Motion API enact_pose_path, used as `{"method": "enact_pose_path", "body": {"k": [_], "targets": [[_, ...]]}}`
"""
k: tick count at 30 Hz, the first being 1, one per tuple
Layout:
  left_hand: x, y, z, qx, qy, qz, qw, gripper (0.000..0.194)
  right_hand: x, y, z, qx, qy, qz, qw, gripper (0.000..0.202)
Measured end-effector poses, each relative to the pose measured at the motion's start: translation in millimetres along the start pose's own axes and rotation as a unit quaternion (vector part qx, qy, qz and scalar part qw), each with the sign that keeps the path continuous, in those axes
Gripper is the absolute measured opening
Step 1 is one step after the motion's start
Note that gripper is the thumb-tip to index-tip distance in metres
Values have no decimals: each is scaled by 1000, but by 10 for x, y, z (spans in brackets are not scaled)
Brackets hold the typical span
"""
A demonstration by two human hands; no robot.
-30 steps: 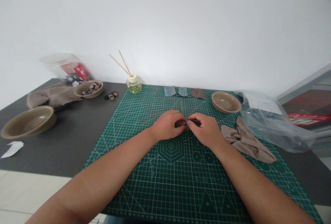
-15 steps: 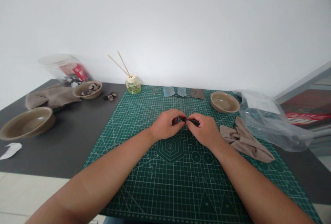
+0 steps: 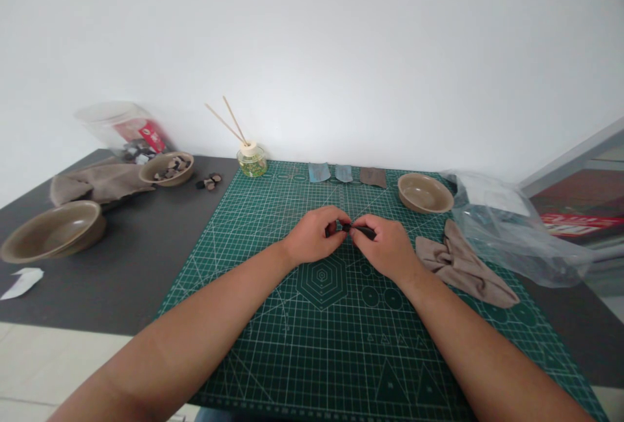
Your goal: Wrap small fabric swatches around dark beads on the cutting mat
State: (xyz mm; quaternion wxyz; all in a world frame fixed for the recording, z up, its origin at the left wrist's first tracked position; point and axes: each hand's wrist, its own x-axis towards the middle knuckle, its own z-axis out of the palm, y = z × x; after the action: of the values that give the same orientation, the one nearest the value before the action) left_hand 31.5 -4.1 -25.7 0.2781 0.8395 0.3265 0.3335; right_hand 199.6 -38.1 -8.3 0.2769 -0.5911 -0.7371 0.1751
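Above the middle of the green cutting mat, my two hands meet at the fingertips. A small dark piece is pinched between the thumb and fingers of my left hand. My right hand is closed on a slim black object; its inner end meets the small piece, and the grip hides its kind. Nearest to my right forearm lies a crumpled brown cloth. Behind it stands a tan bowl.
Small fabric squares line the mat's back edge beside a reed diffuser. To the left are a bowl of dark and beige pieces, a larger bowl, brown cloth and a clear bag. Plastic wrapping lies right.
My fingertips have shifted slightly, and more of the small dark piece shows between them. Both hands otherwise stay in place.
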Motion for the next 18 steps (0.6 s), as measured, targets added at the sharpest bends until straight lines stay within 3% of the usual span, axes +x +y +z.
{"method": "enact_pose_path", "body": {"k": [18], "targets": [[23, -10, 5, -48, 39, -50, 997, 25, -9, -4, 15, 6, -3, -6, 1000, 17]]}}
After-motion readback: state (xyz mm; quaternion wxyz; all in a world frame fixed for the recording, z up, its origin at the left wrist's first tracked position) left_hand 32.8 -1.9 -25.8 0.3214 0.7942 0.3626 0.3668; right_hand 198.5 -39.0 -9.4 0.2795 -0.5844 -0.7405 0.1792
